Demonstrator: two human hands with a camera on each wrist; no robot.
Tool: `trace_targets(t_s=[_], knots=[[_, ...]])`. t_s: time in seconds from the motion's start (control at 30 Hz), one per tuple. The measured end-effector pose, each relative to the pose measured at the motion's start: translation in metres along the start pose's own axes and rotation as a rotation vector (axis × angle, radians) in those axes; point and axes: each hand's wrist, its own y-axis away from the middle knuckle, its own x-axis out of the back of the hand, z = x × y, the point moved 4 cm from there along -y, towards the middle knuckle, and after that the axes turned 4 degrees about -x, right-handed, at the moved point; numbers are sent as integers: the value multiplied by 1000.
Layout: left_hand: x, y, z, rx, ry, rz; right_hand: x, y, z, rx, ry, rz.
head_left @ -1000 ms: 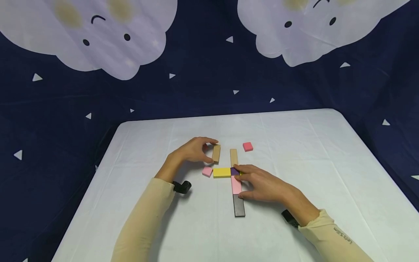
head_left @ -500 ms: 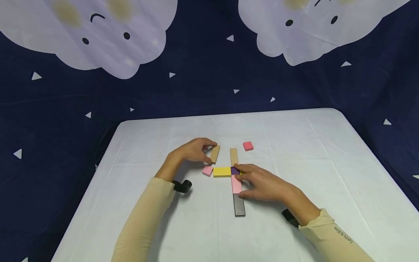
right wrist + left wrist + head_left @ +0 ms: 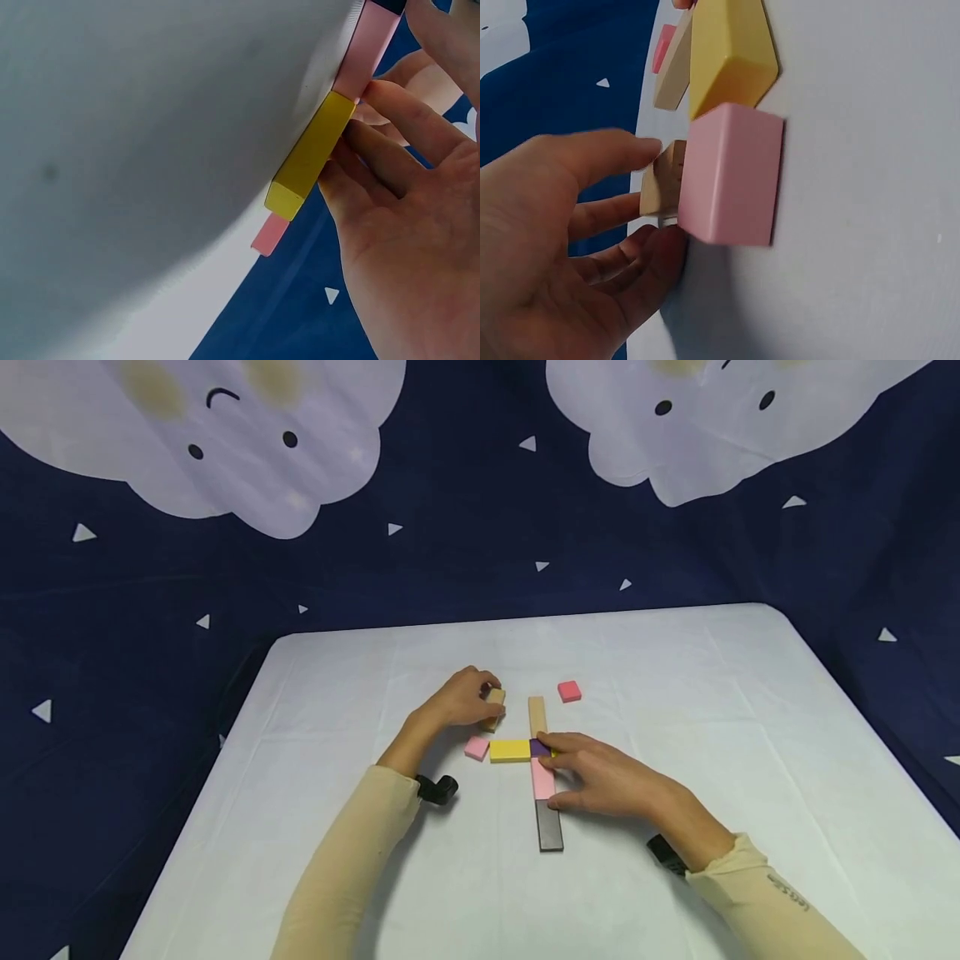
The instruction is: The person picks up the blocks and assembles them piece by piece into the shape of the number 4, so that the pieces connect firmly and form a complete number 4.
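Observation:
In the head view my left hand (image 3: 465, 697) pinches a plain wooden block (image 3: 495, 697). The left wrist view shows the thumb on one face of that wooden block (image 3: 661, 180), its far part hidden behind a pink block (image 3: 731, 176). My right hand (image 3: 611, 777) rests over a cross of blocks, its fingers relaxed and touching it. In the cross I see a purple block (image 3: 538, 747), a yellow block (image 3: 510, 751), a pink block (image 3: 543, 778), a dark grey block (image 3: 550, 827) and a wooden block (image 3: 537, 716). A second yellow block (image 3: 311, 157) lies under the right hand.
A small pink block (image 3: 477, 747) sits at the left end of the yellow one. Beyond the cross, to the right, lies a small red-pink block (image 3: 569, 691). Everything is on a white-covered table (image 3: 675, 677), with a dark blue cloth (image 3: 465, 568) behind.
My left hand has shifted slightly right and changed its hold, with the thumb now across the wooden block. That block has turned a little. The right hand and the cross look unchanged.

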Motion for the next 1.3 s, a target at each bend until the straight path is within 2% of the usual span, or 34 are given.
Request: trace_targets(t_s=[0.27,0.6,1.3], knots=[[2,-1,5,-1,13,-13,0,0,1,2,-6,-1],[4,3,6,-61,-6,-66,1,0,0,7,-2,-1],[-1,10,8,-72,-39,-60,1,1,0,-2,-4,-11]])
